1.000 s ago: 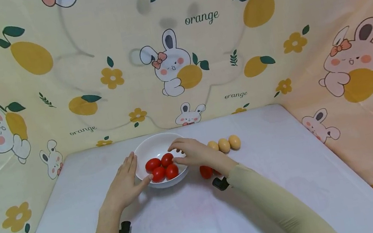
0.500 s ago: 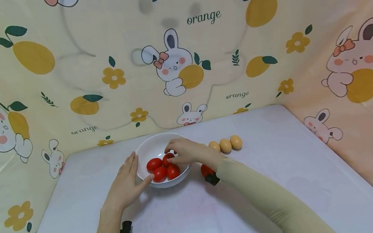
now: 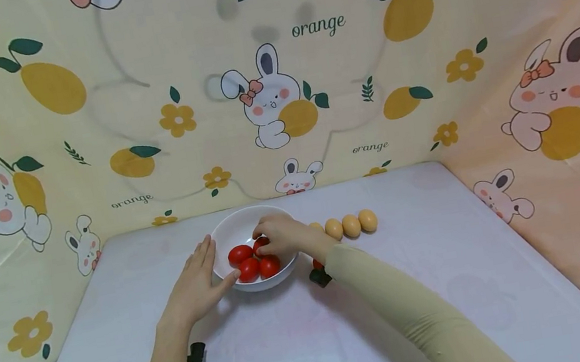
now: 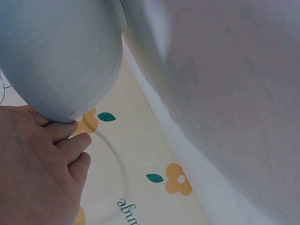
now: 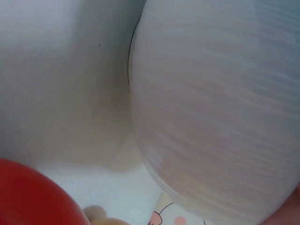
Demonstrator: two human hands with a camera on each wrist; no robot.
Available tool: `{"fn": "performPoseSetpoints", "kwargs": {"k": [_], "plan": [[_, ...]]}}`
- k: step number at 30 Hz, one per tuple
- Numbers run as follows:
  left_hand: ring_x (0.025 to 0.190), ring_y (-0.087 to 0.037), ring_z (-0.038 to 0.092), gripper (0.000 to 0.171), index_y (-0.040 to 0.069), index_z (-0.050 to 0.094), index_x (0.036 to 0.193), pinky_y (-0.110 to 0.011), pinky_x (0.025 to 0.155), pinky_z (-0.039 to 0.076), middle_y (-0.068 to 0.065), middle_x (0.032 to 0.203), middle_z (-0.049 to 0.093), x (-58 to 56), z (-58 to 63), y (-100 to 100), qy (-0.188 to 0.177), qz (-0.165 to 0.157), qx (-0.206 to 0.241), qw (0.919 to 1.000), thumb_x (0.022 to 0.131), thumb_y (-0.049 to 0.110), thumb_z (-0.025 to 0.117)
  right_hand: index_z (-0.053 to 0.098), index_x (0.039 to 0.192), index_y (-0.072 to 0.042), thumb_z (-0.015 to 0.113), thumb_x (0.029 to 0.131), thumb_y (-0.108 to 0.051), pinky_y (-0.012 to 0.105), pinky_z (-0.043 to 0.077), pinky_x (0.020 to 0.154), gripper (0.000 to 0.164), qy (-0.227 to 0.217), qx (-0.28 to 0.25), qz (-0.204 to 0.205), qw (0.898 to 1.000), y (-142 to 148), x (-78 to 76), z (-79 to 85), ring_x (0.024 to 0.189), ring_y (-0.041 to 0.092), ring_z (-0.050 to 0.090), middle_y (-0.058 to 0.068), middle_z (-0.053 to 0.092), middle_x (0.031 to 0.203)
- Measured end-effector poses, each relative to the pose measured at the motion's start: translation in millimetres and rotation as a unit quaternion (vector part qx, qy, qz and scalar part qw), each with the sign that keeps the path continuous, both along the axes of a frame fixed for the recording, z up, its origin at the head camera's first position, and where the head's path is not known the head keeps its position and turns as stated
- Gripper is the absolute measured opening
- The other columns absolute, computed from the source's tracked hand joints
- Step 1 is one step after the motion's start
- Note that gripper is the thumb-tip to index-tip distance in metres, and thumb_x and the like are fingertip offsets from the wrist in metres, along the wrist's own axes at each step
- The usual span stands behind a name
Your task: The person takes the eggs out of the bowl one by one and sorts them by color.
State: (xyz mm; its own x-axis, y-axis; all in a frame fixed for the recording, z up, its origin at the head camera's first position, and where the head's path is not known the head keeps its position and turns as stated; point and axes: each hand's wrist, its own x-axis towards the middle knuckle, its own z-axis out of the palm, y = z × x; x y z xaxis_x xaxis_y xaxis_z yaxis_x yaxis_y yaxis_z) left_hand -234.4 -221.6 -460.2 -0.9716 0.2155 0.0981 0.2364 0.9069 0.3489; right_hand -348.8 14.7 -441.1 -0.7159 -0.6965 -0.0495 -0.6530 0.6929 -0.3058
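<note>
A white bowl [image 3: 226, 232] stands near the back of the table with several red tomatoes [image 3: 240, 254] in it. My left hand [image 3: 193, 288] rests against the bowl's left side, fingers nearly straight, the thumb at its front rim. In the left wrist view those fingers [image 4: 75, 146] touch the bowl's outer wall [image 4: 61, 56]. My right hand [image 3: 284, 234] reaches in over the right rim, thumb and fingers curled round the rear right tomato [image 3: 261, 245] and partly hiding it. The bowl's wall [image 5: 215, 112] fills much of the right wrist view, with the right hand barely showing at its lower right edge.
Several light brown eggs [image 3: 351, 226] lie in a row right of the bowl. Another red tomato [image 3: 317, 264] sits on the white table [image 3: 293, 345] below the right wrist, mostly hidden. A printed cloth [image 3: 180, 65] hangs behind and at the sides.
My right hand has moved left and deeper into the bowl, its fingers closing round the rear right tomato. The right forearm now covers more of the tomato outside. The left hand stays against the bowl.
</note>
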Motion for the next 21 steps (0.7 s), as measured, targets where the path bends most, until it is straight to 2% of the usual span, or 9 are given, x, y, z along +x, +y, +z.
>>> {"fn": "performPoseSetpoints", "kwargs": {"k": [6,21], "plan": [[0.158,-0.041,0.017,0.103,-0.001,0.023,0.164,-0.059,0.126,0.021,-0.018,0.173,0.017,0.1,0.0,0.3,0.002,0.0,0.001,1.0,0.097,0.072,0.049,0.073,0.128,-0.012,0.075,0.097,-0.033,0.028,0.051,0.093,0.038,0.006,0.007,0.002,1.0,-1.6,-0.3,-1.3,0.101,0.017,0.059,0.002,0.068,0.113],[0.158,-0.042,0.018,0.102,-0.002,0.023,0.163,-0.059,0.126,0.021,-0.019,0.172,0.018,1.2,1.9,1.3,0.001,0.0,0.0,1.0,0.098,0.071,0.05,0.072,0.132,-0.012,0.076,0.097,-0.031,0.028,0.054,0.095,0.039,-0.014,-0.011,-0.01,1.0,-0.7,3.0,-1.1,0.105,0.017,0.058,0.003,0.068,0.121]]}}
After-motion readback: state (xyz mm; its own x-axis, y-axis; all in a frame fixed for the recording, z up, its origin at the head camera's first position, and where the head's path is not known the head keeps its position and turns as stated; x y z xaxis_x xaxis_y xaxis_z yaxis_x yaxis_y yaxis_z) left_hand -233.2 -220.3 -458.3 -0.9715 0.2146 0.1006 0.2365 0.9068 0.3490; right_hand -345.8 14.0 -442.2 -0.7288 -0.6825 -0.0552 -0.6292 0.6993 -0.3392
